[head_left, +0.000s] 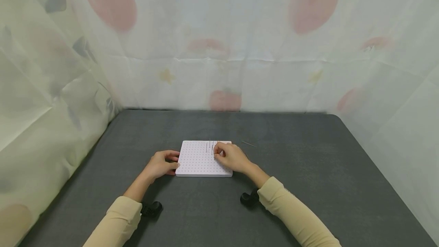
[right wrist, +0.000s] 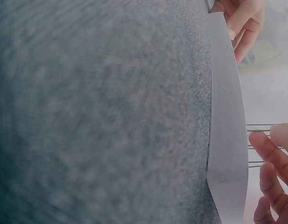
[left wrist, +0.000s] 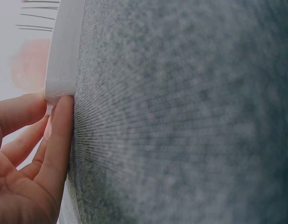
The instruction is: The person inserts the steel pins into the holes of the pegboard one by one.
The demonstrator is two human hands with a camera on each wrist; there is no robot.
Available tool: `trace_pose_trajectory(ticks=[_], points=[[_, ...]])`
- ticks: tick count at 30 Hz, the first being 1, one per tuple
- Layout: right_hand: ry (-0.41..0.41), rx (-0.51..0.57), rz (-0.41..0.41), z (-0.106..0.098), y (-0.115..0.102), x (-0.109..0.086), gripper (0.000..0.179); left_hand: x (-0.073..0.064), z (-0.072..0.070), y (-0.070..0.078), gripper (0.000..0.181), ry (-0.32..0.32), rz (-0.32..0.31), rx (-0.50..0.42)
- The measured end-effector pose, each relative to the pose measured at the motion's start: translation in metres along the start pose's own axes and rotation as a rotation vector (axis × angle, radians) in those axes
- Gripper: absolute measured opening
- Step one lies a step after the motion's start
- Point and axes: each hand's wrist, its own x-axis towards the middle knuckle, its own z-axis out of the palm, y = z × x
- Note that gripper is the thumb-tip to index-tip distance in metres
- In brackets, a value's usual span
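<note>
A white pegboard [head_left: 195,167] with rows of small holes lies flat on the dark table. My left hand [head_left: 160,164] grips its left edge, the thumb at the top rim and fingers against the side. Over the board's right part, my right hand [head_left: 234,158] pinches a thin metal pin [right wrist: 259,130] between thumb and index finger, its lower end at the board's surface. Several other thin pins [head_left: 206,147] stand upright in the board beside those fingers. Part of the board's right side is hidden under the right hand.
One loose pin [head_left: 248,143] lies on the grey table [head_left: 308,186], just past the board's right far corner. A pale curtain [head_left: 267,48] with fruit prints hangs behind the table and along its sides. Black devices [head_left: 152,209] are worn at both wrists.
</note>
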Motion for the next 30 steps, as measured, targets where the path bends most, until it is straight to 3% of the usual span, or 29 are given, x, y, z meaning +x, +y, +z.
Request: trace_pose_trajectory(ticks=[12,30], points=[[0.007,-0.024,0.006,-0.005,0.002,-0.002,0.004,0.003,0.000,-0.002,0.050,0.005,-0.003,0.004],[0.048,-0.030,0.076,-0.036,0.024,-0.011,0.010,0.002,0.000,-0.003,0.049,-0.001,0.000,0.010]])
